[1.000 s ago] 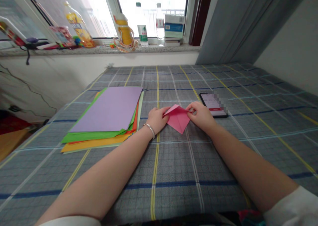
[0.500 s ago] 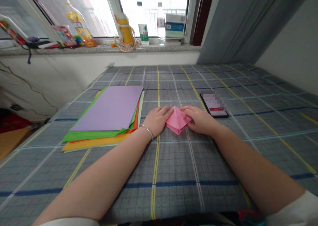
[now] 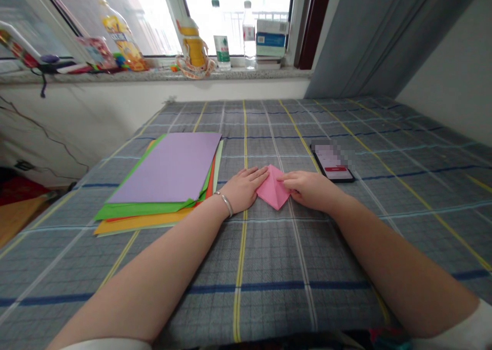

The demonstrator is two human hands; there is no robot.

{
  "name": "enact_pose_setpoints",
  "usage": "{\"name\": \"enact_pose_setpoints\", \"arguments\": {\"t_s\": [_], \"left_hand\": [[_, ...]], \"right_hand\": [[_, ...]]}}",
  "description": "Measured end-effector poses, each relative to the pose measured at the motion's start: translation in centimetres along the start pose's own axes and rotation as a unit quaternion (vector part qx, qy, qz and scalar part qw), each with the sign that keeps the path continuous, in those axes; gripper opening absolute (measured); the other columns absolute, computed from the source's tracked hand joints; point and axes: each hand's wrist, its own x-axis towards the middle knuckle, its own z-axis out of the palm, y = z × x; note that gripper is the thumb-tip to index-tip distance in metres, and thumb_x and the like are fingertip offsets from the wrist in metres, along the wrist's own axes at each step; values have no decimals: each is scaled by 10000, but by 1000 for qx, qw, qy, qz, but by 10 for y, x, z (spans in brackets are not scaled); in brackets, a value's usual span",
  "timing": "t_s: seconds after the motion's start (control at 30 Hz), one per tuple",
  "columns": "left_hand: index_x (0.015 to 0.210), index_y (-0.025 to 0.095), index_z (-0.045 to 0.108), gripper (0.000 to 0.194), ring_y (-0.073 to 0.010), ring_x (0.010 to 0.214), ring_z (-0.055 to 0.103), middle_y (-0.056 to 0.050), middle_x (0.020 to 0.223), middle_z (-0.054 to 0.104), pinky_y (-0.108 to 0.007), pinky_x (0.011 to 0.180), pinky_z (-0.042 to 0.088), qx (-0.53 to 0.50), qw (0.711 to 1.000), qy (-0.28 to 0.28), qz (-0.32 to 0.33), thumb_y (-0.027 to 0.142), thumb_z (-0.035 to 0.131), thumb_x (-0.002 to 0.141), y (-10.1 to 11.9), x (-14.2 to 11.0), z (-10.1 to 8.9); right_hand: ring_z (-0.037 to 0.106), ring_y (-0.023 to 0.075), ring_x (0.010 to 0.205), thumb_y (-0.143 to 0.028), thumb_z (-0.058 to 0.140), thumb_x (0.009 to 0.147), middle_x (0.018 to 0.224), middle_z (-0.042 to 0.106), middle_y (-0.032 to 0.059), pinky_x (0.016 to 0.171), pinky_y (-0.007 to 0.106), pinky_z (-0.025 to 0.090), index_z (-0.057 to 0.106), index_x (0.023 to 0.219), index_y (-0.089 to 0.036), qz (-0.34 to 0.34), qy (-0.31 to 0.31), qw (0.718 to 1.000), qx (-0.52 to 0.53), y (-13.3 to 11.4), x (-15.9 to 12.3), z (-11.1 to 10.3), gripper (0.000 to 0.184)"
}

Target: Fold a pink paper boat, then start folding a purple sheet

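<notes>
Left hand and right hand lie flat, neither pinching, their fingers meeting a pink folded paper from both sides, apparently to steady it on the checked cover. Right fingers hide part of its right edge, so that edge cannot be read. Colored paper sheets stack beside the left hand; a phone lies beyond the right.

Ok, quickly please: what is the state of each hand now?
Left hand: open, flat, fingertips against the pink folded paper.
Right hand: open, fingers resting on the paper, not clearly gripping it.
</notes>
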Motion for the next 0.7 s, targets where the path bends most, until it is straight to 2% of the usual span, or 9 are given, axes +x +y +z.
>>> {"name": "enact_pose_setpoints", "arguments": {"t_s": [0.13, 0.2, 0.37, 0.53, 0.63, 0.7], "left_hand": [[1484, 153, 261, 625, -266, 1421, 238, -52, 1562, 207, -471, 1146, 237, -20, 999, -48, -5, 208, 366, 871, 2, -2, -8], [1483, 168, 264, 582, -256, 1427, 226, -43, 1561, 208, -477, 1150, 219, -25, 998, -53, -15, 254, 325, 911, 4, -3, -10], [1469, 148, 301, 574, -269, 1410, 265, -53, 1546, 253, -481, 1152, 201, 4, 999, -9, -43, 437, 230, 978, 16, 0, -3], [1465, 121, 309, 627, -273, 1402, 284, -79, 1530, 293, -472, 1164, 177, 40, 997, 10, -63, 491, 286, 960, 29, 3, 1], [1458, 109, 323, 592, -255, 1396, 302, -89, 1527, 299, -426, 1157, 214, 49, 996, 6, -77, 440, 274, 970, 34, 4, 0], [1449, 107, 342, 564, -246, 1389, 316, -85, 1525, 305, -410, 1147, 242, 51, 995, 8, -86, 401, 251, 977, 35, 6, 1]], "right_hand": [[605, 206, 1105, -123, 442, 850, 1224, 655, 58, 910, 325, 464, 689, 1026, -202, 13, -10, 1000, -19, -2, 0, -1, 314], [608, 203, 1097, -122, 434, 850, 1218, 657, 61, 898, 318, 462, 681, 1057, -205, 21, -16, 999, -26, -4, -1, -1, 333], [617, 218, 1047, -166, 474, 837, 1155, 676, 90, 839, 308, 455, 633, 1152, -195, 75, -34, 996, -35, -12, -1, -2, 354], [640, 235, 950, -390, 453, 892, 1034, 700, 97, 763, 325, 459, 564, 1241, -173, 126, -30, 991, -38, -21, 2, -2, 425], [625, 258, 1014, -537, 512, 843, 1141, 670, 114, 812, 360, 467, 534, 1275, -178, 139, -22, 989, -34, -24, 4, 2, 562], [573, 267, 1136, -534, 547, 819, 1276, 605, 130, 921, 381, 441, 525, 1294, -164, 127, -15, 991, -27, -24, 6, 7, 602]]}}
